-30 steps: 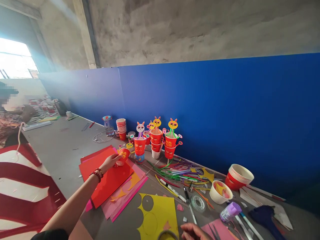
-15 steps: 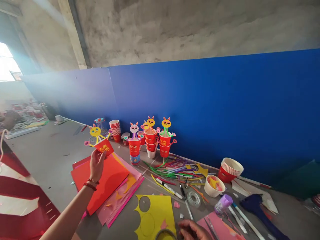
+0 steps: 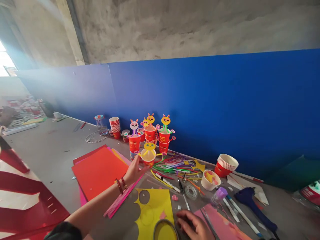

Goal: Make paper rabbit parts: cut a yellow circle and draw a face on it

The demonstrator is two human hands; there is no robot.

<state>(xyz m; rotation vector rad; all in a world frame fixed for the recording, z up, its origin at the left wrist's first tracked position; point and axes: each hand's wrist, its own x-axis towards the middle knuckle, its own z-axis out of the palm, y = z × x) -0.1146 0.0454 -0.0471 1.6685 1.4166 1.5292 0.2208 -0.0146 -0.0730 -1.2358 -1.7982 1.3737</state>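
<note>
My left hand (image 3: 134, 170) reaches forward over the red and pink paper sheets (image 3: 100, 170). Its fingers are closed on the underside of a red paper cup craft (image 3: 148, 156) with a yellow cat face on a stem. The cup tilts with its mouth toward me, just in front of the group of finished cup crafts (image 3: 150, 132). My right hand (image 3: 193, 226) lies at the near edge with fingers curled. It sits between a grey ring (image 3: 163, 230) on the yellow sheet (image 3: 153, 208) and a pink sheet (image 3: 220, 224). What it holds is hidden.
Pipe cleaners (image 3: 172, 165), markers (image 3: 167, 181), a tape roll (image 3: 191, 191), a purple glue bottle (image 3: 220, 193), a white bowl of scraps (image 3: 210, 180), stacked red bowls (image 3: 226, 164) and stacked red cups (image 3: 114, 125) crowd the table by the blue board (image 3: 225, 106). A red-and-white chair (image 3: 22, 200) stands left.
My left hand has carried the cat cup craft from the left, above the red paper, rightward and down to the front of the finished crafts. The view has shifted slightly right.
</note>
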